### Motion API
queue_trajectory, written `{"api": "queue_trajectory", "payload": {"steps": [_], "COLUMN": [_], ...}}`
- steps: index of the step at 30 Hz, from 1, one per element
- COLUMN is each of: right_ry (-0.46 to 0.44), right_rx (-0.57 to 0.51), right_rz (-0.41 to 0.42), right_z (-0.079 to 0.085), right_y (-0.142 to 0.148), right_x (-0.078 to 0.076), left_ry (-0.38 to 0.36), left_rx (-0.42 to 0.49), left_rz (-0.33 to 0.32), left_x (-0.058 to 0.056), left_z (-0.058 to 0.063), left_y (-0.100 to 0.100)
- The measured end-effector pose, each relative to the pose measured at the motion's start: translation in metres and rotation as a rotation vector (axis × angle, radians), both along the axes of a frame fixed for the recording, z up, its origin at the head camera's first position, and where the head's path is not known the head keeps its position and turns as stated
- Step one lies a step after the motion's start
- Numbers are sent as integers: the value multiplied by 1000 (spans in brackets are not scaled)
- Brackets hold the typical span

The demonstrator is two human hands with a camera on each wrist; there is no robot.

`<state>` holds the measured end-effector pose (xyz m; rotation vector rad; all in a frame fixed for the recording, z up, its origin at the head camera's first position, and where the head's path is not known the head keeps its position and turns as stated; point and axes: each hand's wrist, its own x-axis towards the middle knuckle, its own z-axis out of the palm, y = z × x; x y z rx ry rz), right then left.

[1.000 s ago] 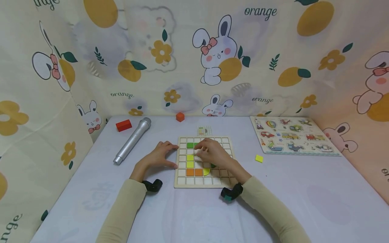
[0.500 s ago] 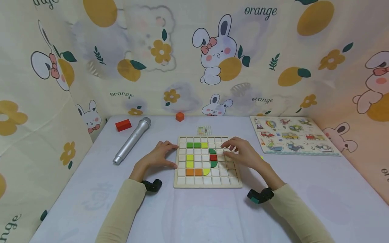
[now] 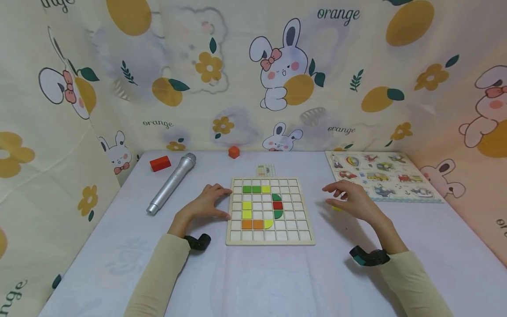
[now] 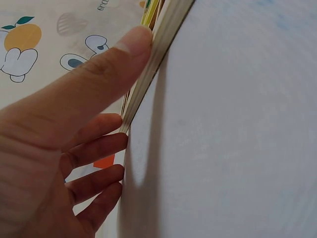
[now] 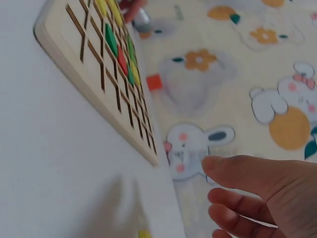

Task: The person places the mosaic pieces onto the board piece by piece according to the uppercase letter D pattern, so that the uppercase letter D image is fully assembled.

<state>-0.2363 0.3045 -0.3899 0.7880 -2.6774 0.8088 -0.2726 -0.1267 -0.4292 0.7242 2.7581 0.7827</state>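
A wooden grid board (image 3: 270, 242) lies flat on the table with coloured tiles in its cells. Along the top run two green squares (image 3: 251, 189) and a yellow square (image 3: 266, 189). Two yellow squares, two orange squares (image 3: 252, 224) and a yellow rounded tile (image 3: 268, 224) sit lower; a red square (image 3: 278, 205) lies between two green rounded tiles. My left hand (image 3: 203, 204) rests against the board's left edge, thumb and fingers spread. My right hand (image 3: 354, 202) hovers right of the board, fingers loosely bent and holding nothing. Beneath its fingertips, a yellow tile (image 3: 336, 208) is partly hidden.
A small pattern card (image 3: 265, 170) lies behind the board. At the back left are a silver microphone (image 3: 172, 184) and a red block (image 3: 160, 164); an orange-red block (image 3: 234, 152) stands at the back. A picture puzzle board (image 3: 388, 176) occupies the back right.
My right hand has left a yellow square beside the green ones in the top row and moved right, off the board, to above the loose yellow tile. The left hand stays put.
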Motion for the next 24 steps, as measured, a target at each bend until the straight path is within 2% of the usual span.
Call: {"api": "queue_trajectory", "payload": {"steps": [5, 9, 17, 24], "right_ry": [-72, -154, -293, -338], "right_rx": [13, 64, 127, 133], "right_rz": [-33, -82, -149, -180], "right_z": [-2, -4, -11, -16], "right_y": [13, 22, 28, 29], "right_x": [-2, -2, -4, -4], "left_ry": [-3, 0, -6, -8], "left_rx": [-1, -7, -7, -10], "left_rz": [2, -1, 6, 11], "left_x": [1, 0, 0, -2], "left_z": [1, 1, -1, -2], "left_y": [1, 1, 0, -1]}}
